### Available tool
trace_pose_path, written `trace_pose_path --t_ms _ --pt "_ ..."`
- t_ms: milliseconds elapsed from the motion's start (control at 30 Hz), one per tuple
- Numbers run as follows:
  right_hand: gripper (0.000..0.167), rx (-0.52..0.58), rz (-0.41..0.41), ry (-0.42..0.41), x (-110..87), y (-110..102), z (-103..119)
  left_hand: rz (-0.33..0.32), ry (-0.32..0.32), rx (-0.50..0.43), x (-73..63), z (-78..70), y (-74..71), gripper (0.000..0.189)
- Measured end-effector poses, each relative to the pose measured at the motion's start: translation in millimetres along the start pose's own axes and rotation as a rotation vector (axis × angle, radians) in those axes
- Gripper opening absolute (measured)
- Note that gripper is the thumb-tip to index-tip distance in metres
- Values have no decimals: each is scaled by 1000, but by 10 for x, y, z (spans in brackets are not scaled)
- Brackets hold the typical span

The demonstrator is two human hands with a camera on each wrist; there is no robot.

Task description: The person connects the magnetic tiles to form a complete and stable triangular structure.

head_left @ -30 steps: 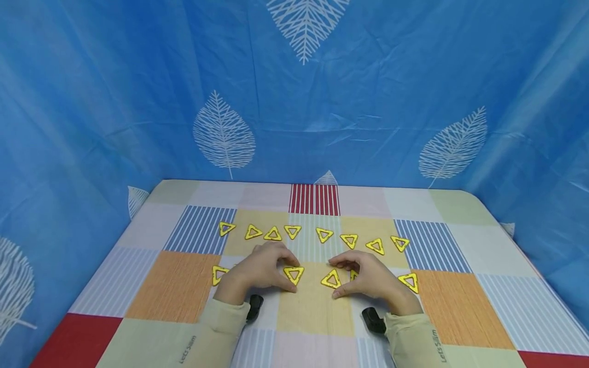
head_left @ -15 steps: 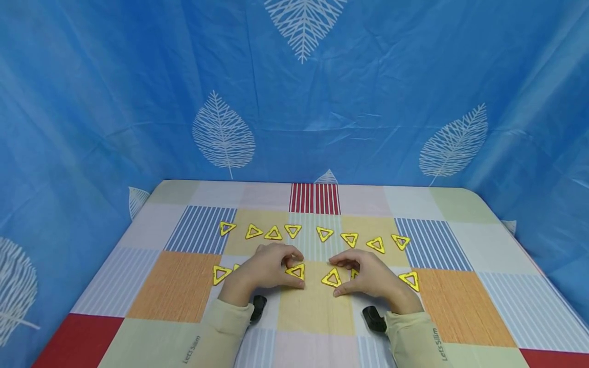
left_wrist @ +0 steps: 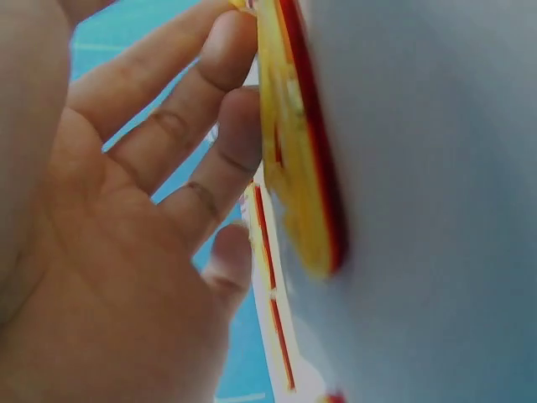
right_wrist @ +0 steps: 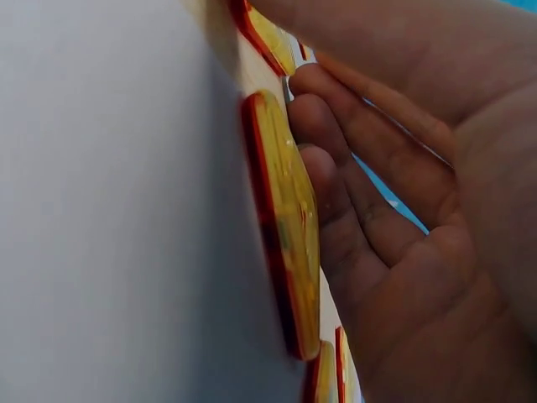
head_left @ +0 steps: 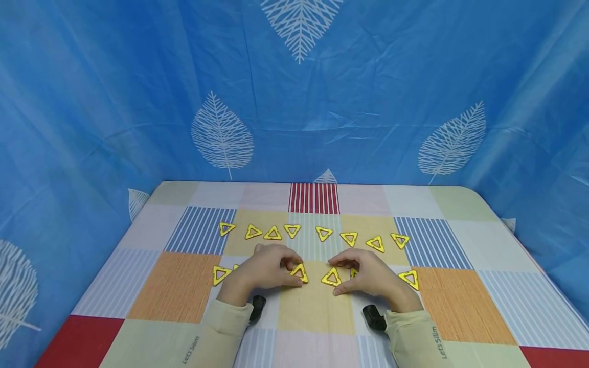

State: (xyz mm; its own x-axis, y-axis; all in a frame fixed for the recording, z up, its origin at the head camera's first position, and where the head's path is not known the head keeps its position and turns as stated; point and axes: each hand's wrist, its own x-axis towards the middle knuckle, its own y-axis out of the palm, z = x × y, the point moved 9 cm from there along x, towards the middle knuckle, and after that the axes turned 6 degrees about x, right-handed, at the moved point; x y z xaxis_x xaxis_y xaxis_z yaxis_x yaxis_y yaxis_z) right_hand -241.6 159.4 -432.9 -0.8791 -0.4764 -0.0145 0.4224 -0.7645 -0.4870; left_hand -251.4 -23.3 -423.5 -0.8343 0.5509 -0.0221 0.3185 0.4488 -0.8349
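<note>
While right hand half-hides triangle, blue curtain

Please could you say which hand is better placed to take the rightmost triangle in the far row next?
Probably the right hand: it is nearer the rightmost triangle, while the left hand, farther away, appears to pinch another triangle.

Since a second ago, the yellow triangle at the left grip has turned, one corner now facing roughly twelve o'clock instead of six, and both have shifted slightly toward three o'clock.
</note>
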Motion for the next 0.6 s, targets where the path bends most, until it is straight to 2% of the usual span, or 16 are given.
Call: trace_pose_path --t_ms 200,367,467,600 --pt "58 13 6 -13 -4 -12 5 23 6 -4 33 -130 52 34" --pt "51 -1 -5 -25 -9 -34 13 44 5 51 48 -229 121 37" --pt "45 -24 -22 -20 -18 -62 20 44 6 88 50 -264 140 40" --pt "39 -76 -48 -14 -37 -97 33 54 5 75 47 -247 142 46"
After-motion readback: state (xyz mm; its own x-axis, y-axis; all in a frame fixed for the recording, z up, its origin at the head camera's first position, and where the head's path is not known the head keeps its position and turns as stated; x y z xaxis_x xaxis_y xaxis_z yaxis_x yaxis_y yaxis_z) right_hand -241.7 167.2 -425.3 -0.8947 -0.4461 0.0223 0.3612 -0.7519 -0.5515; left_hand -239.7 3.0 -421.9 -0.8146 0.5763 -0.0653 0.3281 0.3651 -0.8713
